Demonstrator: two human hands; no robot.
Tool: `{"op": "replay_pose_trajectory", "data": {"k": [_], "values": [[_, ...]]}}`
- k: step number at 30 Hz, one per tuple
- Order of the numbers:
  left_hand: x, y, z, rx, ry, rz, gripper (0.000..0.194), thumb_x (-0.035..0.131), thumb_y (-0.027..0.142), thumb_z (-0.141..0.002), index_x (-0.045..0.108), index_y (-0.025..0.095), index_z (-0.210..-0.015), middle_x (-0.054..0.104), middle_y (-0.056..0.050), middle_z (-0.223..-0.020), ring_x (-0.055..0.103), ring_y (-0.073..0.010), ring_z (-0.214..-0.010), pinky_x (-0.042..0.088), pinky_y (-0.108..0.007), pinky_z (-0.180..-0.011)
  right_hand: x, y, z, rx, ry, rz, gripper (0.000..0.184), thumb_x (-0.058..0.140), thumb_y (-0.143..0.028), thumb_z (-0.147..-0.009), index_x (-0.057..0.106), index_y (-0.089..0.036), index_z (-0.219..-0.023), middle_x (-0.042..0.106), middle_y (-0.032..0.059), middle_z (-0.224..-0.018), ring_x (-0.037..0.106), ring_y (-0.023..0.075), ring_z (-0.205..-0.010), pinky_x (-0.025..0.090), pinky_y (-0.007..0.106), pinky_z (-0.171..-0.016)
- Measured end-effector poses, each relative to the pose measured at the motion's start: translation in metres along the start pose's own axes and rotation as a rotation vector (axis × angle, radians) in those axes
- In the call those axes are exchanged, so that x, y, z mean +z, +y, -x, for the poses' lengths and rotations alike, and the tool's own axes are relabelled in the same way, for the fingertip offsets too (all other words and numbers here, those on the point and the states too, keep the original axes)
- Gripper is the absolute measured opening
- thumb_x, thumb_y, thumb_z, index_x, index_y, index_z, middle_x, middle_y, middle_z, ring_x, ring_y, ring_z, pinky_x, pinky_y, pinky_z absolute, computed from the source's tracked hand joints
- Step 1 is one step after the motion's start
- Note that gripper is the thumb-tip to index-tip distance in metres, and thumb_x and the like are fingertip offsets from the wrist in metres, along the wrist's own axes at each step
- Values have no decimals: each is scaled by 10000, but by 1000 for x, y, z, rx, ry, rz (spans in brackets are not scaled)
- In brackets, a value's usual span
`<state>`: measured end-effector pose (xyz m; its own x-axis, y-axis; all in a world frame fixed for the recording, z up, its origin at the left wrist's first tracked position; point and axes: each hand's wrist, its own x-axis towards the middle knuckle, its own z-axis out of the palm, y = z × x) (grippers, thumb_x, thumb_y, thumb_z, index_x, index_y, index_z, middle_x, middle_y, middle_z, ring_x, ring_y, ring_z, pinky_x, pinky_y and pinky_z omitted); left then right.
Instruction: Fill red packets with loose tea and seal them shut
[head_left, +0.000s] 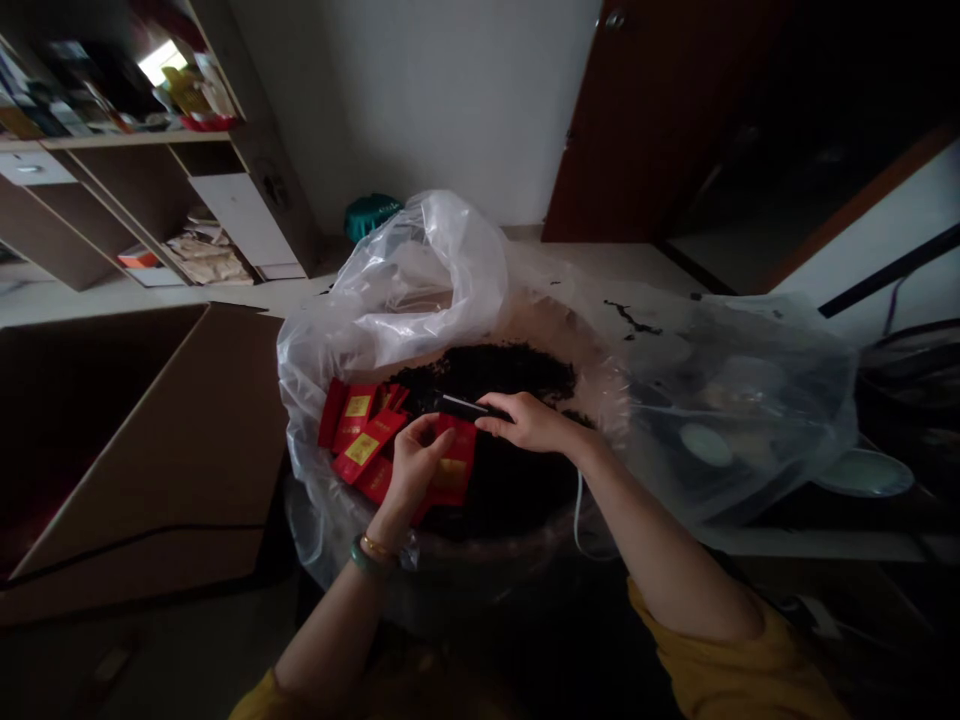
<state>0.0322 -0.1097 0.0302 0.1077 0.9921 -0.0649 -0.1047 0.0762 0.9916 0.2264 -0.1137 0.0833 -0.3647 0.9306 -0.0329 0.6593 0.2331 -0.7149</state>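
Observation:
My left hand (418,462) pinches the upper left part of a red packet (452,474) with a gold label. In my right hand (529,422) is a slim black handheld bag sealer (466,406), lying across the packet's top edge. I cannot tell whether its jaws are closed on the packet. Several other red packets (369,444) lie in a pile left of my left hand. Below and behind both hands are dark loose leaves (502,372), like tea, in a wide round container lined with a clear plastic bag (315,345).
An open cardboard box (172,430) stands at the left. A white cord (577,515) hangs beside my right forearm. Clear plastic sheeting (735,400) spreads to the right, near a pale dish (862,472). Behind are a shelf unit (240,205), a green bag (370,215) and a red-brown door (637,130).

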Motion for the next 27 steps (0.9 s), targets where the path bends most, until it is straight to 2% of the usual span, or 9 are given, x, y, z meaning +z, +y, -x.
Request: {"op": "replay_pose_trajectory", "data": {"k": [4, 10, 14, 16, 19, 21, 23, 25, 27], "values": [[-2, -2, 2, -82, 59, 83, 309, 786, 355, -577, 703, 139, -782, 672, -1, -680, 566, -108, -578, 455, -218, -572, -8, 10, 0, 123, 54, 67, 375, 456, -455, -910, 611, -163, -1088, 699, 43, -799, 638, 168, -694, 424, 248, -638], [-2, -2, 4, -36, 104, 6, 293, 763, 410, -581, 714, 139, -680, 629, 14, -586, 515, -98, -537, 409, -203, -527, -6, 27, 1, 447, -80, 466, 419, 441, -481, -911, 610, -133, -1072, 689, 177, -1021, 660, 286, -907, 446, 319, -710], [-1, -4, 7, -46, 109, -26, 356, 722, 485, -624, 679, 133, -645, 552, 36, -524, 451, -83, -492, 351, -191, -463, -1, 23, 1, 439, -83, 505, 381, 507, -445, -894, 629, -124, -1057, 675, 192, -1059, 632, 301, -998, 452, 349, -788], [-2, -7, 8, -39, 100, -38, 396, 701, 522, -643, 637, 133, -607, 512, 44, -514, 417, -73, -484, 319, -183, -444, 3, 14, 0, 308, 2, 427, 295, 533, -393, -893, 658, -146, -995, 684, 159, -1039, 626, 274, -1004, 447, 334, -817], [-2, -11, 8, -1, 82, -68, 463, 676, 565, -659, 534, 143, -532, 439, 55, -491, 358, -58, -469, 275, -179, -426, 16, 1, -3, 85, 66, 113, 214, 569, -360, -879, 677, -185, -938, 711, 61, -884, 656, 187, -826, 462, 277, -738], [-2, -15, 7, 22, 72, -108, 495, 652, 591, -674, 489, 152, -512, 403, 60, -474, 332, -55, -452, 253, -185, -415, 27, -4, -6, 21, 65, -51, 143, 626, -323, -836, 682, -198, -875, 699, 5, -766, 644, 147, -706, 463, 256, -668], [-4, -17, 5, 32, 55, -181, 508, 586, 612, -729, 505, 155, -520, 412, 50, -466, 356, -68, -441, 271, -198, -416, 37, -4, -9, 35, 61, -138, 84, 654, -268, -802, 669, -189, -781, 658, -30, -648, 611, 114, -588, 462, 240, -600], [-9, -17, 2, 83, 51, -301, 509, 459, 585, -831, 602, 150, -607, 516, 10, -526, 473, -111, -497, 369, -223, -477, 44, -1, -12, 108, 55, -247, 103, 653, -241, -795, 638, -173, -719, 600, -52, -547, 560, 83, -471, 458, 218, -513], [-18, -13, -4, 213, 100, -485, 481, 348, 482, -908, 690, 157, -811, 655, -53, -740, 606, -177, -716, 475, -288, -674, 47, 2, -15, 207, 56, -403, 123, 652, -231, -795, 609, -162, -704, 570, -55, -499, 541, 74, -412, 459, 200, -443]]}}
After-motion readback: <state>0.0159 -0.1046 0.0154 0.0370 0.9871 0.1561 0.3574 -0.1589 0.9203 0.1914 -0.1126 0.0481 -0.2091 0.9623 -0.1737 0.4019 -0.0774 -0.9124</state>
